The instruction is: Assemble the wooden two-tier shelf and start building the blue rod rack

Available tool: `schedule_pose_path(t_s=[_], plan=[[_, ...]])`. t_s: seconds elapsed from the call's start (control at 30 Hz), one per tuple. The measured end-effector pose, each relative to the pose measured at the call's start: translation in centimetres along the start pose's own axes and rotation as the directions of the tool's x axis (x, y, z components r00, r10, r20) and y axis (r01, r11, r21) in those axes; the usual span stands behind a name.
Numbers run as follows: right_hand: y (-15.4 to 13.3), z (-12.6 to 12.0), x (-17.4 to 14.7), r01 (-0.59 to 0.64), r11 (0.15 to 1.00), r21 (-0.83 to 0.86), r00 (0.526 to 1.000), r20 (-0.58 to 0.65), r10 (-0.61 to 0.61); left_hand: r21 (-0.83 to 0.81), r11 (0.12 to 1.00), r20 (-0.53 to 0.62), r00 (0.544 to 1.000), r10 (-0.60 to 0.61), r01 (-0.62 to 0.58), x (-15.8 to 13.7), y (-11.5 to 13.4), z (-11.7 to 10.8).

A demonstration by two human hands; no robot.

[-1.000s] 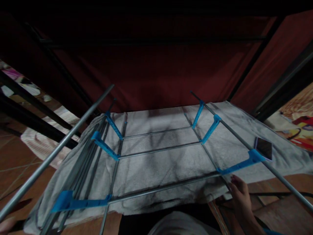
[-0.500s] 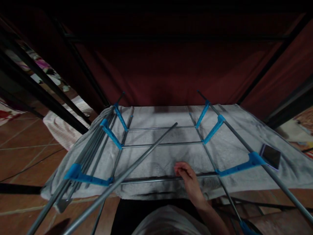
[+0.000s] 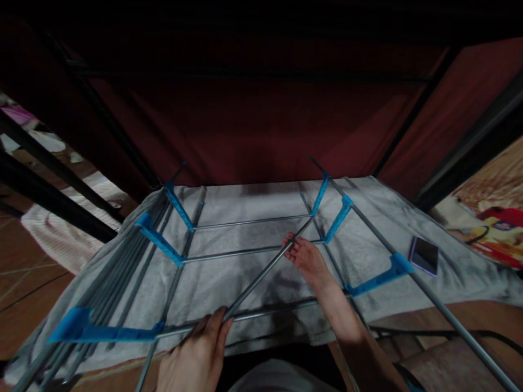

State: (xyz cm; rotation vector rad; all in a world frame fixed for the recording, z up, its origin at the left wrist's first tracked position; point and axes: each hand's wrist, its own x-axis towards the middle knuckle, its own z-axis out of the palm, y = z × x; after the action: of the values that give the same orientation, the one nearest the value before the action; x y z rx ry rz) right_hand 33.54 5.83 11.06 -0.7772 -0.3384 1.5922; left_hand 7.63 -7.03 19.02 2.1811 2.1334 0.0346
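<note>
A loose grey metal tube slants over a frame of metal tubes joined by blue plastic brackets. My left hand is closed round its near part, just above the frame's front crossbar. Farther up, my right hand is open, palm partly upward, with the tube lying across its spread fingers. The tube's far end is by the blue bracket at the right rear. Another blue bracket joins the right-hand tubes, and a matching bracket stands at the left front.
A grey blanket lies under the frame. Several grey tubes lie bunched along its left side. A phone rests at the right. Dark posts and a dark red panel stand behind, with tiled floor at the left.
My left hand has come into view, gripping the loose tube. The tube's far end has shifted right, and my right hand has moved forward from the front crossbar to the tube. The view has shifted.
</note>
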Motion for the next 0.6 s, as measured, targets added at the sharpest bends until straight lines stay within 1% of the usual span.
schedule_pose_path(t_s=[0.07,0.13,0.23,0.3,0.37,0.43,0.53,0.6], plan=[[-1.3,0.4,1.7,0.064,0.998,-0.011,0.998,-0.029,-0.064,0.049,0.998,-0.044,0.998,0.038,-0.036,2.1,0.9,-0.3],[-2.8,0.9,3.4,0.135,0.99,-0.05,0.99,-0.041,-0.137,0.091,0.991,-0.118,0.988,0.105,-0.094,4.1,1.4,-0.7],[-5.0,1.9,5.6,0.228,0.968,-0.105,0.973,-0.013,-0.231,0.123,0.971,-0.231,0.946,0.229,-0.205,7.4,2.1,-1.6],[-6.4,2.4,6.9,0.269,0.955,-0.123,0.962,-0.003,-0.272,0.133,0.951,-0.262,0.915,0.306,-0.28,9.7,2.6,-2.3],[-7.5,2.7,8.2,0.29,0.948,-0.134,0.956,-0.014,-0.294,0.146,0.933,-0.278,0.891,0.359,-0.33,11.9,3.3,-3.0],[-8.5,2.8,9.3,0.294,0.947,-0.133,0.953,-0.038,-0.301,0.169,0.922,-0.298,0.874,0.384,-0.347,14.1,4.0,-3.5],[-9.7,2.8,10.7,0.283,0.954,-0.097,0.955,-0.061,-0.289,0.177,0.915,-0.32,0.857,0.403,-0.364,17.0,4.9,-3.9],[-10.3,2.8,11.3,0.275,0.958,-0.079,0.959,-0.049,-0.279,0.166,0.907,-0.311,0.852,0.421,-0.388,18.8,5.0,-4.1]])
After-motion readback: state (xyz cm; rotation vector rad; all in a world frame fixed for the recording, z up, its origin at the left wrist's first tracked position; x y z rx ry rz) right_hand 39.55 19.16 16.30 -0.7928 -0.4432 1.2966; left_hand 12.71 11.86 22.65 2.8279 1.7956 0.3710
